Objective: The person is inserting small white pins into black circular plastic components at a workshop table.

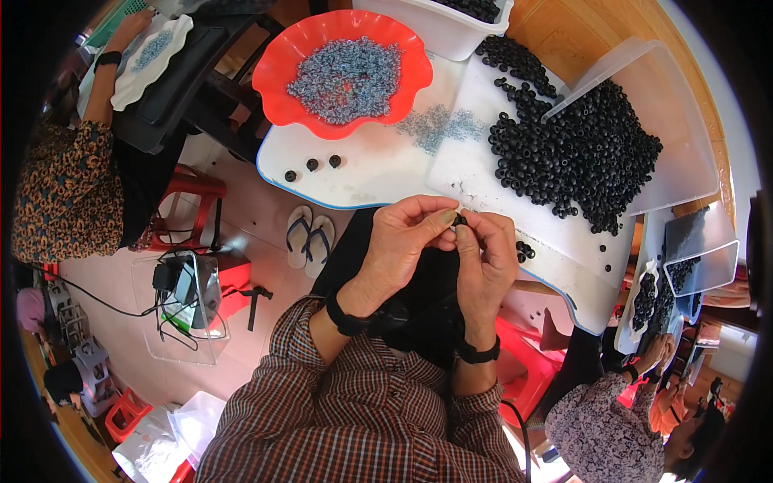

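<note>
My left hand [400, 248] and my right hand [486, 264] meet above my lap at the table's near edge. Both are closed in a pinch, fingertips together around a small black round part [459, 220]. Fingers cover most of it, so its exact shape is hidden. To the left on the white table [366, 181], three similar black round parts [312, 164] stand in a row. Beyond my hands lies a loose scatter of small clear pieces [439, 126]. A large heap of black ring-shaped parts [564, 153] spreads to the right, with a few more beside my right hand.
A red scalloped bowl [270, 76] of clear pieces sits at the far left of the table. A tipped clear bin [676, 137] lies behind the heap; a white tub [439, 36] stands at the back. Co-workers sit at left and lower right. Sandals [310, 241] lie on the floor.
</note>
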A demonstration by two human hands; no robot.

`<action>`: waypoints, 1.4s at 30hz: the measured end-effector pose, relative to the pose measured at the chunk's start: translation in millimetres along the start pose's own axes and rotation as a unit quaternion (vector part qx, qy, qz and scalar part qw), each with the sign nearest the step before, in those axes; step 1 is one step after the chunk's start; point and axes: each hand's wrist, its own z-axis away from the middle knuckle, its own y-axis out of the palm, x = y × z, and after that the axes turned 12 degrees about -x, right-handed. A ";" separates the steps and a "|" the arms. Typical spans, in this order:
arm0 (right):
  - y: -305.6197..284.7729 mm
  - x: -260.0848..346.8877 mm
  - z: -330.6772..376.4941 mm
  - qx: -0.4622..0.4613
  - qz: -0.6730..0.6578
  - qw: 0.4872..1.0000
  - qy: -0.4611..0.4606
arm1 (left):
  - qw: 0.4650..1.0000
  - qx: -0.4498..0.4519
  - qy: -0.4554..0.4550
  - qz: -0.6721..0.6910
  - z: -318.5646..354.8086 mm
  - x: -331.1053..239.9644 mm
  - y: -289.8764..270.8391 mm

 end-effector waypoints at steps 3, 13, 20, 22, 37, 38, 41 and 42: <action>0.7 1.2 0.0 0.003 -0.038 0.999 0.017 | 1.000 -0.011 0.011 -0.021 1.1 -0.1 -0.4; -1.4 -0.4 -1.5 0.027 0.021 0.998 -0.047 | 0.997 -0.005 0.038 -0.060 7.2 -5.8 7.5; -1.0 1.1 0.8 0.031 0.016 0.999 -0.015 | 0.997 0.011 0.022 -0.070 3.9 -3.8 2.3; -0.7 2.0 0.0 0.033 0.013 0.999 -0.010 | 0.998 0.019 0.019 -0.063 1.3 -1.8 -1.8; -6.1 4.8 6.1 -0.033 -0.162 0.980 0.114 | 0.984 0.102 -0.076 0.123 -2.6 -10.6 -7.0; -5.3 7.3 5.7 -0.039 -0.162 0.979 0.120 | 0.982 0.110 -0.075 0.132 -2.6 -10.7 -7.4; -3.8 4.9 5.5 -0.036 -0.158 0.980 0.116 | 0.982 0.107 -0.072 0.138 -0.4 -11.3 -5.8; -3.7 4.3 5.6 -0.026 -0.153 0.982 0.104 | 0.982 0.108 -0.072 0.138 0.0 -11.7 -5.6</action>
